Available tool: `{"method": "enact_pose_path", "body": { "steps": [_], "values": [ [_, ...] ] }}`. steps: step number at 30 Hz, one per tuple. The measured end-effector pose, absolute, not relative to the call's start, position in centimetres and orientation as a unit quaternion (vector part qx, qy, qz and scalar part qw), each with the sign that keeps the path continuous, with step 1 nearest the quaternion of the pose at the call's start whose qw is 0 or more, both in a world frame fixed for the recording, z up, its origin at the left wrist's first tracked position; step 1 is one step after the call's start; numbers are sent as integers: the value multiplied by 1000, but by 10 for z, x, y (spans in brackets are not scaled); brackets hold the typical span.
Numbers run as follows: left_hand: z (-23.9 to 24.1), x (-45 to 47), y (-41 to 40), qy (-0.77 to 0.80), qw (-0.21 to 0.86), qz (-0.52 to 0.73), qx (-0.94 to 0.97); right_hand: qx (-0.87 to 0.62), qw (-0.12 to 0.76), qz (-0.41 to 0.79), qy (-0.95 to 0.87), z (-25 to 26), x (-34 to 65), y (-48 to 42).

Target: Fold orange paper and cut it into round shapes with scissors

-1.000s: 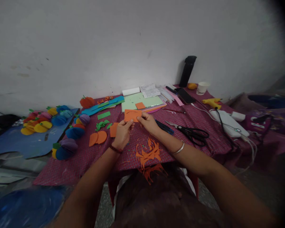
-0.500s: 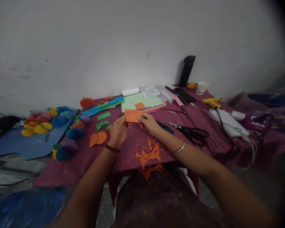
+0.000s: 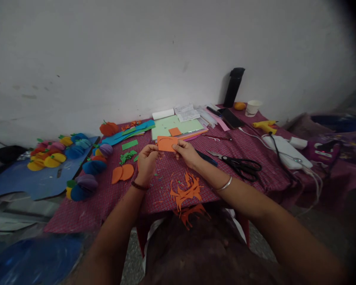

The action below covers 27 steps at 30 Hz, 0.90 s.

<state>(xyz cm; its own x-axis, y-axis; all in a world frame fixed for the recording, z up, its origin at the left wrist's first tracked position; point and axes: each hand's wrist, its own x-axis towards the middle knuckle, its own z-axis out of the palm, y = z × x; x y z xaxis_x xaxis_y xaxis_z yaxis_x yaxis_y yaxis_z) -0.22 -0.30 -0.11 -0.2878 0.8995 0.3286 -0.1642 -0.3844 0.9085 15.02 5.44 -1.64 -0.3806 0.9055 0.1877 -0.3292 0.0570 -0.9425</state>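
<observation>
Between my two hands, above the table, is a folded-looking rectangle of orange paper [image 3: 167,144] with a dark curved line near its top. My right hand [image 3: 184,152] pinches its right end, thumb on the front face. At the left end, the fingertips of my left hand [image 3: 148,160] close on the paper's edge. Below lies a heap of orange paper scraps [image 3: 187,190], some hanging over the table's front edge. Cut orange rounded pieces [image 3: 123,173] rest left of my left hand. Scissors [image 3: 237,163] with black handles lie right of my right forearm.
Colourful paper pumpkins [image 3: 90,166] stand along the left, more on a blue board [image 3: 14,182]. Behind my hands are stacked paper sheets [image 3: 178,126]. To the right are a phone [image 3: 230,118], yellow glue gun [image 3: 265,126], paper cup [image 3: 253,107], black bottle [image 3: 234,88] and cables.
The orange paper has shifted slightly right and up. My left hand's fingers have moved a little at its left edge; my right hand keeps its pinch.
</observation>
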Motion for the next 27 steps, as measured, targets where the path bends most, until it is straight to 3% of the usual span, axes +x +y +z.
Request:
{"method": "enact_pose_path", "body": {
  "steps": [7, 21, 27],
  "values": [
    [-3, -5, -1, 460, 300, 671, 499, -271, 499, 596, -568, -16, 151, 54],
    [-3, 0, 0, 479, 272, 669, 499, -283, 500, 558, -598, -14, 152, 52],
    [-2, 8, 1, 431, 363, 721, 403, -283, 497, 558, -601, -14, 152, 52]
  ]
}}
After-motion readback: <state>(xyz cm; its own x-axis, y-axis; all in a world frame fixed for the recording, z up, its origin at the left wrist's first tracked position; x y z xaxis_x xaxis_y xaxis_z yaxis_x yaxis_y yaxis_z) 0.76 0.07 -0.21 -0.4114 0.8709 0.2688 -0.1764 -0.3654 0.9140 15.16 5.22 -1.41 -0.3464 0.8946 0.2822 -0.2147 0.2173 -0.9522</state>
